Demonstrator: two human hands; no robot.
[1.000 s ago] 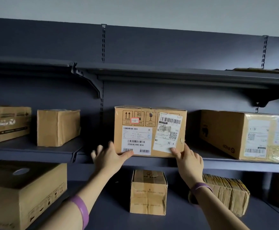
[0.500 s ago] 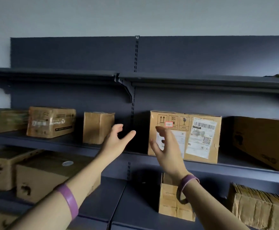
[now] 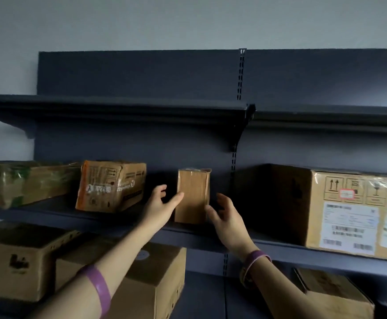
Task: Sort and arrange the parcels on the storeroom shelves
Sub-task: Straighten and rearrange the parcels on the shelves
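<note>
Now we have left the labelled box (image 3: pixel 346 210) at three o'clock and moved to the small parcel (image 3: pixel 193 196) on the middle shelf (image 3: pixel 119 223); left hand (image 3: pixel 159 204) and right hand (image 3: pixel 226 217), both spread, flank it, not yet gripping.

labelled box (image 3: pixel 339 212): I see printed handling pictograms (up arrows, fragile glass), a red-bordered sticker, white shipping labels with barcodes, text too blurred to read | orange-edged box (image 3: pixel 111 186): white lettering, illegible | lower-left box (image 3: pixel 19 261): dark logo, unreadable
</note>
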